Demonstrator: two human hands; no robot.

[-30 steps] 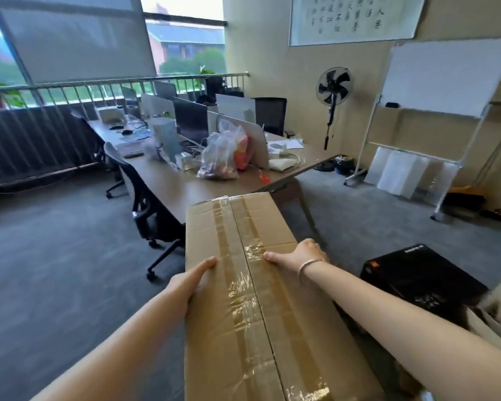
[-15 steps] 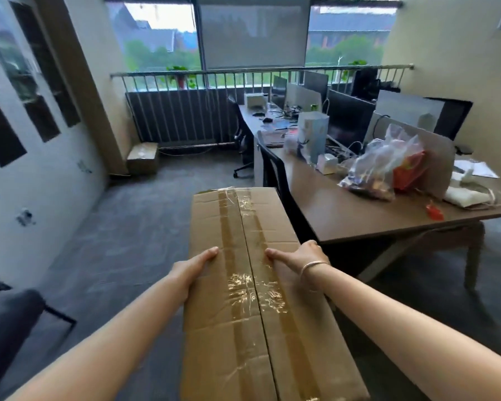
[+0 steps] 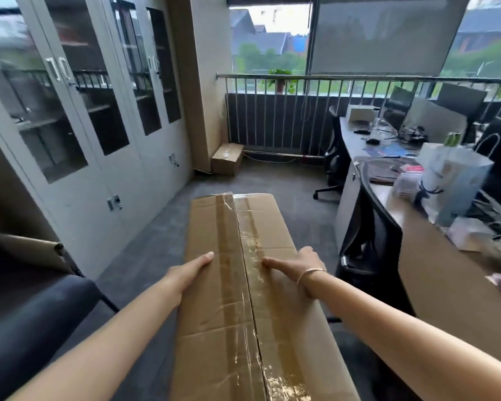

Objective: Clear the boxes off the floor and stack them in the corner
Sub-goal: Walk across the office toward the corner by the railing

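long taped box carried toward window corner

we hold a long cardboard box (image 3: 237,285) off the floor, top seam w/ glossy tape. left hand (image 3: 187,274) and right hand (image 3: 294,263) lie flat, fingers straight, apart on either side of the seam. small cardboard box (image 3: 227,157) sits in the corner by the railing (image 3: 301,79); grey carpet (image 3: 156,233) below.

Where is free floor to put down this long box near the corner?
Bare carpet lies between the cabinets and the desk, up to the railing. A small box already sits in the corner. The desk side is crowded with chairs.
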